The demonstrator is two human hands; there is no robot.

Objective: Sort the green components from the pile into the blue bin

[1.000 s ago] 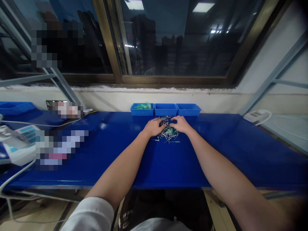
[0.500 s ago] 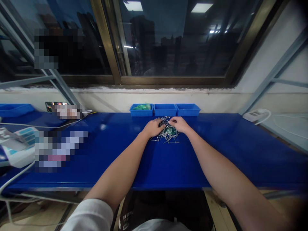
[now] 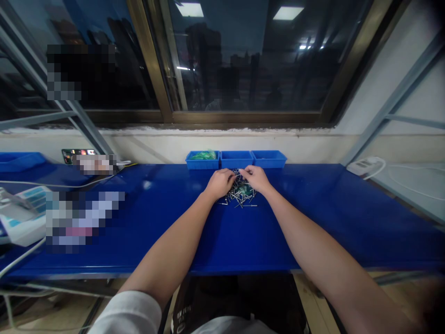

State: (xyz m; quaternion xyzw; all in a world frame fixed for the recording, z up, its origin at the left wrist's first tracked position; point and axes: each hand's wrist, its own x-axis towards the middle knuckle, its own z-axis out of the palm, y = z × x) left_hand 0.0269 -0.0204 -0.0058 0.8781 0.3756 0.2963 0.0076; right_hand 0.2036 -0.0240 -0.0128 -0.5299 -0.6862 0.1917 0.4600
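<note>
Since the earlier frame, I see the bare left hand (image 3: 219, 183) and bare right hand (image 3: 256, 178) drawn closer at frame centre. Both sets of fingers curl over a loose pile of thin, silver metal pins (image 3: 243, 198); whether they grasp any, I can't tell. Pins look light, stiff, slippery: I'd pinch mid-shaft.

The left hand (image 3: 220, 183) and the right hand (image 3: 256, 177), fingers bent, are close together at the far part of a pile of metal pins (image 3: 241, 197) on a blue table (image 3: 239, 241). Behind stand three blue bins (image 3: 237, 162) side by side; the left one holds green plastic (image 3: 204, 155).
</note>
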